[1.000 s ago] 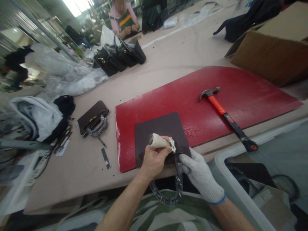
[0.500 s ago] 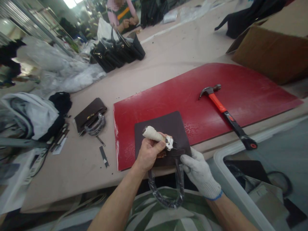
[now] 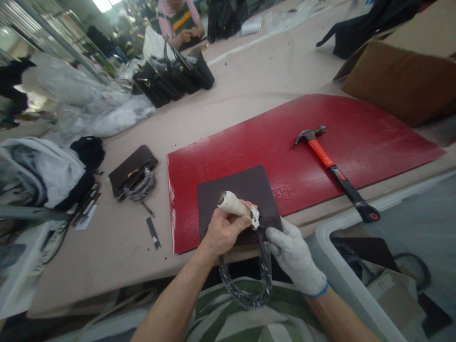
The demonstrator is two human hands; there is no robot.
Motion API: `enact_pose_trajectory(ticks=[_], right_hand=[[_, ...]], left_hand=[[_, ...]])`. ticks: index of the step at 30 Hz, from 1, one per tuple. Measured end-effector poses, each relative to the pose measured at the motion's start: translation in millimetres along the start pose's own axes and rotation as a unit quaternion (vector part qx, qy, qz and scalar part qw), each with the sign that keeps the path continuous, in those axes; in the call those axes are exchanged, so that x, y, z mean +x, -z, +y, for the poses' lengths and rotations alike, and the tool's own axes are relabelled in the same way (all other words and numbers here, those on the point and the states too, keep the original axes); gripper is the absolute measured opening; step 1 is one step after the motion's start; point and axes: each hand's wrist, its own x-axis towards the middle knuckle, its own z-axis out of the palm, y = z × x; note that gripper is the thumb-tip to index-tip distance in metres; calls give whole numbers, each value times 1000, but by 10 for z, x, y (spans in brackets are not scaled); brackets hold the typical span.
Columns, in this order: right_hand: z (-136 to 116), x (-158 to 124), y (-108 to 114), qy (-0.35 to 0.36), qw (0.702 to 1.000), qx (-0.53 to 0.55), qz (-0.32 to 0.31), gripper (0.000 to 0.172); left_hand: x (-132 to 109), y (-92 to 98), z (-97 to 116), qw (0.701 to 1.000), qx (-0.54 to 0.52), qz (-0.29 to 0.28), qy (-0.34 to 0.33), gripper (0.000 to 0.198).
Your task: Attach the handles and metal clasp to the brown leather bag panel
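My bare left hand [image 3: 225,232] is closed around a short tool with a white-wrapped handle [image 3: 232,204]; the white and metal end points right, low over the dark brown handbag [image 3: 237,187]. Whether that end touches the bag I cannot tell. The bag lies flat, its plastic-wrapped loop handle [image 3: 245,300] hanging toward my body. In a white knit glove, my right hand [image 3: 295,251] grips the bag's near right edge beside the handle's base, thumb on top. Its other fingers are partly hidden.
Under the bag is a red board [image 3: 228,147] with a claw hammer [image 3: 322,154] on it. To the left lie a small brown bag [image 3: 130,166] and a flat strip [image 3: 153,232]. A carton [image 3: 399,76] and grey bin [image 3: 322,232] flank the right; a person [image 3: 178,23] sits beyond black handbags [image 3: 174,78].
My left hand has moved the white-wrapped tool slightly right, toward the base of the bag's handle, with its butt tipped a little. My right hand keeps its grip on the edge.
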Motion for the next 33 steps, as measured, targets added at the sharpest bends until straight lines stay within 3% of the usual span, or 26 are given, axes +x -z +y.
enact_pose_trajectory(ticks=[14, 20, 24, 33], right_hand=[[17, 10, -6, 15, 1000, -22, 6, 33], [-30, 20, 21, 53, 995, -72, -42, 35], [-104, 39, 42, 42, 991, -104, -69, 35], [-154, 13, -15, 30, 996, -68, -55, 41]], left_hand=[[-4, -39, -28, 1000, 12, 11, 20, 36], [19, -67, 35, 999, 37, 12, 16, 36], [55, -68, 97, 999, 49, 15, 0, 36], [91, -42, 76, 999, 46, 8, 16, 40]])
